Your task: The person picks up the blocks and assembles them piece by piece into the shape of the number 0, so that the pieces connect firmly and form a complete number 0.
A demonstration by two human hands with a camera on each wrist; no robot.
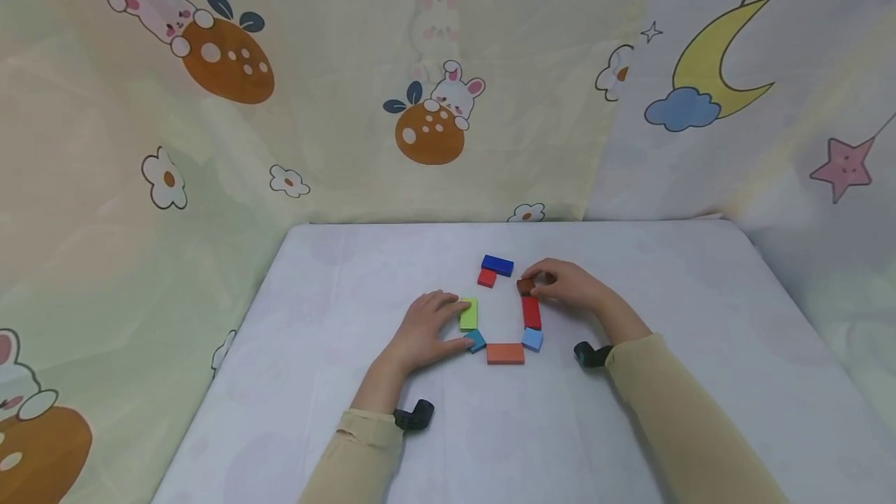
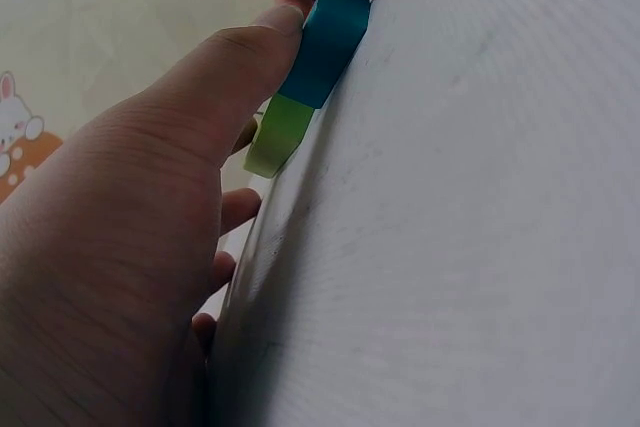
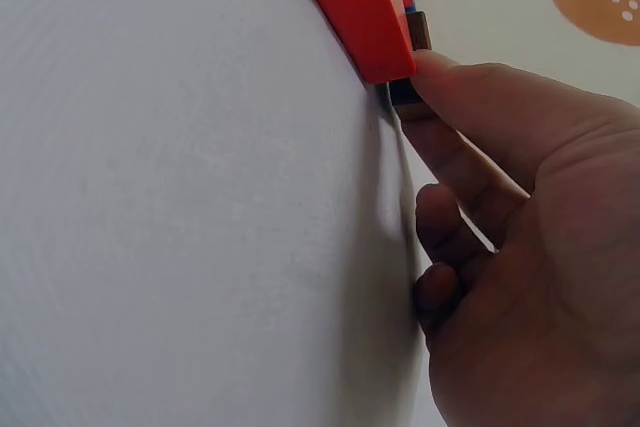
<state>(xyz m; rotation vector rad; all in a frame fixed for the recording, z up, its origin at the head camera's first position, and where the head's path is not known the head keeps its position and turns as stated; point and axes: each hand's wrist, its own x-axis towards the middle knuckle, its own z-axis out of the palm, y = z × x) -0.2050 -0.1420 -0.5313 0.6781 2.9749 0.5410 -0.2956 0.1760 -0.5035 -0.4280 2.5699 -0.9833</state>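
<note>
Colored blocks form a broken ring on the white table. My right hand (image 1: 570, 284) pinches a brown block (image 1: 525, 286) between thumb and fingers, at the far end of a long red block (image 1: 532, 313). In the right wrist view, the thumb tip covers part of the brown block (image 3: 418, 29). On the ring's other side, my left hand (image 1: 428, 330) lies with its fingers extended. Its index finger touches a lime green block (image 1: 469, 317), and its thumb rests against a teal block (image 1: 477, 341), also seen in the left wrist view.
An orange block (image 1: 505, 354) and a light blue block (image 1: 533, 340) make up the ring's near side. At the far side, a small red block (image 1: 487, 278) touches a dark blue block (image 1: 498, 264). Printed cloth (image 1: 336, 99) hangs behind the table (image 1: 280, 426).
</note>
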